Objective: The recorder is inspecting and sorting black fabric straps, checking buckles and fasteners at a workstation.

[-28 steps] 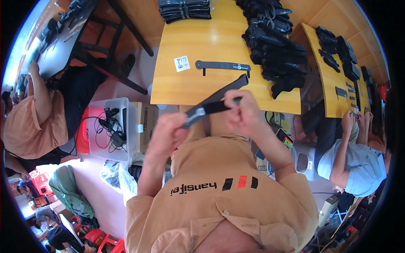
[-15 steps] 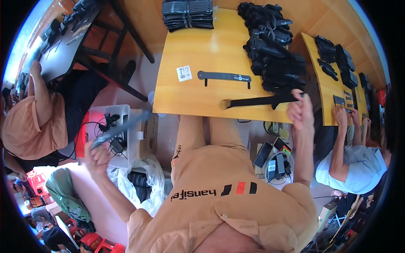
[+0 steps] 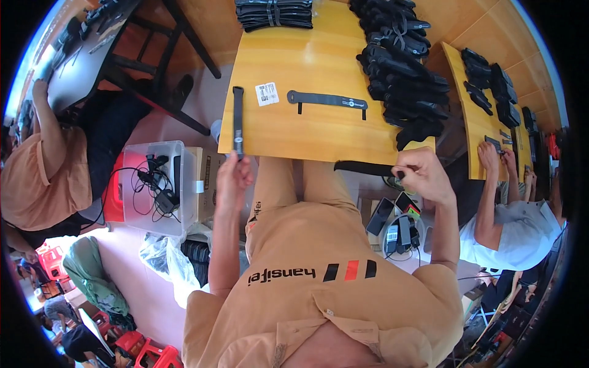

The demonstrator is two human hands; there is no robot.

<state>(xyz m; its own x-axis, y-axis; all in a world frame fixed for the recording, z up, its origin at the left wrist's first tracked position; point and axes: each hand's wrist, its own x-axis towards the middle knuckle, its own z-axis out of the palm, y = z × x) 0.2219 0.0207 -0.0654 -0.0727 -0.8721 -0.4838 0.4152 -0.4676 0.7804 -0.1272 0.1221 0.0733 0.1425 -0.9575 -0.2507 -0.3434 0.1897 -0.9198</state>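
My left hand [image 3: 233, 175] grips one end of a narrow black strap [image 3: 237, 119] that lies upright along the left edge of the yellow table [image 3: 319, 67]. My right hand [image 3: 422, 175] holds a second black strap [image 3: 363, 167] level along the table's near edge. A third flat black strap with side tabs [image 3: 328, 100] lies on the table's middle, beside a small white label card [image 3: 267, 94]. My tan shirt fills the lower middle.
A heap of black straps [image 3: 399, 67] covers the table's right side and a bundled stack [image 3: 274, 13] sits at the far edge. A clear bin with cables [image 3: 153, 187] stands left of me. One person sits at left, another at a second yellow table [image 3: 475, 122] at right.
My left hand swung from low at my left side up to the table's left edge, laying its strap there. My right hand drew back slightly with its strap.
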